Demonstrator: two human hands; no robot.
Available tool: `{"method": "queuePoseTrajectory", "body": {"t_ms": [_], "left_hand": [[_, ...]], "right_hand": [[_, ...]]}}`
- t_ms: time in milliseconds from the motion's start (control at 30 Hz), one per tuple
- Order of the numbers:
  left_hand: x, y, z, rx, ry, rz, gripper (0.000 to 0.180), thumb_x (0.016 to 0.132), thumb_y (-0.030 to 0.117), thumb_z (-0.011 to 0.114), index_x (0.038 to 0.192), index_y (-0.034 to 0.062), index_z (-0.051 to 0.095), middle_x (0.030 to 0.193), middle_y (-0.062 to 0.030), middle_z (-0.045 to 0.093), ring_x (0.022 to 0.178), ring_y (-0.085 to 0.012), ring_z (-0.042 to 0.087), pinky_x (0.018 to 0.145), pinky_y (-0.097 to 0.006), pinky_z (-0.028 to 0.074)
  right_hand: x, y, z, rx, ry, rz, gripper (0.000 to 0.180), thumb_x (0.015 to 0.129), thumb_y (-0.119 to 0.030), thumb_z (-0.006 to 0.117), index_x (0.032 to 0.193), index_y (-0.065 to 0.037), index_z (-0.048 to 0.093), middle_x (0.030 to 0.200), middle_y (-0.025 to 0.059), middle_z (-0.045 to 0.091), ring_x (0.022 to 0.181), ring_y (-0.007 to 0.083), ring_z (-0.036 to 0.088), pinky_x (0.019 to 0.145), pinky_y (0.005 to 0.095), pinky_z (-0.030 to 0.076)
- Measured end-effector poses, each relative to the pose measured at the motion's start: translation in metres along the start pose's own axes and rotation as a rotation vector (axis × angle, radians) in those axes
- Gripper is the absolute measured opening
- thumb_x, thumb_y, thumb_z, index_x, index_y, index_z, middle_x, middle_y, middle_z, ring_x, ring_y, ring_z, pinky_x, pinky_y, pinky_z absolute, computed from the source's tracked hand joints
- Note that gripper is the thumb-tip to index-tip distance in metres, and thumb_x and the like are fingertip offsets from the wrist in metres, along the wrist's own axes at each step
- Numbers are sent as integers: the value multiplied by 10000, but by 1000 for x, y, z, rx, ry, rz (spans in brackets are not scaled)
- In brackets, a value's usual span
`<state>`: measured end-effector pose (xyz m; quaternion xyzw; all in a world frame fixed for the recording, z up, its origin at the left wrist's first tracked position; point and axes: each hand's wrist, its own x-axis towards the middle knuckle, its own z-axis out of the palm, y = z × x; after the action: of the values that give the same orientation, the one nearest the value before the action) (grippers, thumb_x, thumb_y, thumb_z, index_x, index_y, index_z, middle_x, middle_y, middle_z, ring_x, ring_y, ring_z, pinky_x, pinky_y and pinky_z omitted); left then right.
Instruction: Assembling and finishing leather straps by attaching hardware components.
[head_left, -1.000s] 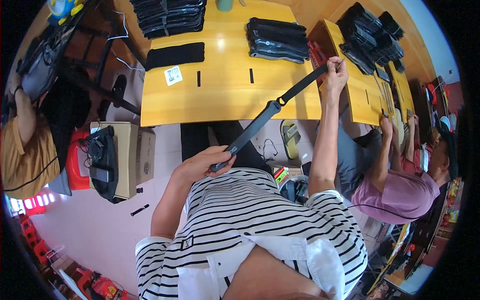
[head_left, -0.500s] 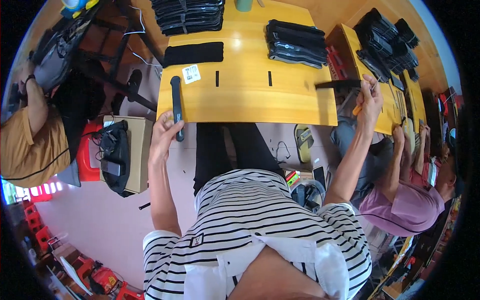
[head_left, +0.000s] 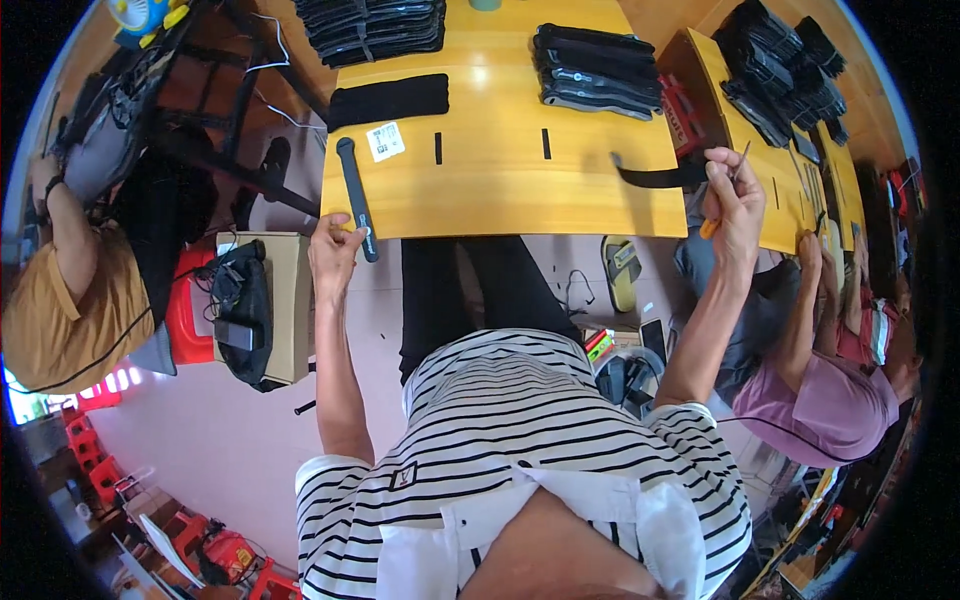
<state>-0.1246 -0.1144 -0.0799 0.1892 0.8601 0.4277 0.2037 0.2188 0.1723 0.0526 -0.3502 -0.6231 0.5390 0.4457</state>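
Note:
At the yellow table's near left edge, my left hand grips the near end of a long black strap. The strap lies flat on the table and runs away from me. My right hand is raised at the table's right end. It is shut on a short black strap piece that sticks out to the left over the table. An orange-handled tool shows under that hand, and a thin rod pokes up above its fingers.
Stacks of black items and a folded black cloth lie at the back, with a white label nearby. A cardboard box with a black bag stands at my left. One person sits left, another right.
My left hand has laid the long strap down flat on the table's left side. My right hand moved right and now holds the short strap piece at the right end.

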Motion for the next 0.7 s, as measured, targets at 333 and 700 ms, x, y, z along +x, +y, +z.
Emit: {"method": "queuePoseTrajectory", "body": {"t_ms": [333,700], "left_hand": [[-21,108,30,-274,-259,490,416,797,111,614,1186,23,494,988,-125,603,941,-171,560,845,-280,427],[-12,83,31,-319,-1031,262,172,826,159,600,777,-5,610,615,-17,569,544,-72,541,505,-191,437]], "right_hand": [[-22,-21,84,-70,-380,72,142,793,-44,592,933,-41,613,713,-28,566,450,-12,348,381,160,219],[-25,46,81,-159,-362,218,158,773,-80,629,916,-29,586,625,-59,462,416,7,357,366,158,255]]}}
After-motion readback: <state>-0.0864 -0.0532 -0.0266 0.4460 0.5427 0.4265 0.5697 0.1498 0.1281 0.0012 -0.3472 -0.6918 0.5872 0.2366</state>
